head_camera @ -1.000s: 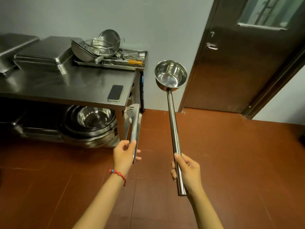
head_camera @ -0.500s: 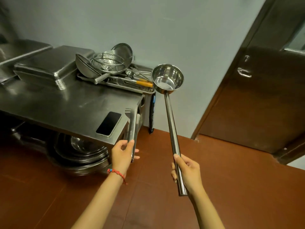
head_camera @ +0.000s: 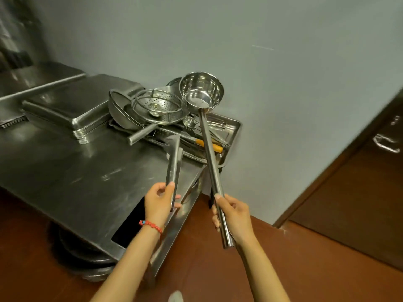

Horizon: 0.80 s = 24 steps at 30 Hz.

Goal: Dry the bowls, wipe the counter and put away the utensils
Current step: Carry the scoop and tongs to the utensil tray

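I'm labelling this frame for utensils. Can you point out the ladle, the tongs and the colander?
ladle (head_camera: 201,92): head view, inside of its cup.
tongs (head_camera: 173,162): head view, middle of its arms.
colander (head_camera: 162,105): head view, its perforated inner wall.

A commercial kitchen: a steel desk (head_camera: 65,171) stands against the wall, carrying stacked steel pans (head_camera: 72,105) and a tray (head_camera: 234,131) of utensils with a colander (head_camera: 161,105), large bowls (head_camera: 82,256) stored beneath it.

Colander (head_camera: 160,107) and utensils crowd tray (head_camera: 234,127), bare counter (head_camera: 72,171) left of it
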Available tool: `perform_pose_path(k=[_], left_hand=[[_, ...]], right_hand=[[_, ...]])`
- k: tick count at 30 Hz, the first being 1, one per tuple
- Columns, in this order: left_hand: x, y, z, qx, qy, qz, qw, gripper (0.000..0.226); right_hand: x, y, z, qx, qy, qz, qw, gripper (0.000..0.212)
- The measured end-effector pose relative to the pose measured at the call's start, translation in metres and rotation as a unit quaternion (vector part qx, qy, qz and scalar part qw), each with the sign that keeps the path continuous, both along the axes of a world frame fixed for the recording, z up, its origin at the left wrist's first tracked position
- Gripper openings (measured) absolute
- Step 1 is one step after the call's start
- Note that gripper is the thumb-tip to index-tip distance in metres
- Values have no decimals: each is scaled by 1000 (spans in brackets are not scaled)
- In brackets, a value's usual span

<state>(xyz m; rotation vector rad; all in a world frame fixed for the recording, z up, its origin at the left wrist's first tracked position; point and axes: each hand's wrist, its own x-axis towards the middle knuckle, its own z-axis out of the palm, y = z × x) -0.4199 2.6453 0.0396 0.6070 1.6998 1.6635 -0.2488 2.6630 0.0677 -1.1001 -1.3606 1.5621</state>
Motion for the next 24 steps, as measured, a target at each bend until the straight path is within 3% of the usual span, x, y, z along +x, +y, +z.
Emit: perform_pose_path(k=[11,24], left_hand=[[-77,113,13,3,-6,88,996,10],[-94,153,13,-25,-10,171,985,15]], right_hand=[[-101,149,17,-31,1,97,995,29],[-136,216,8,-110,-36,140,983,24]])
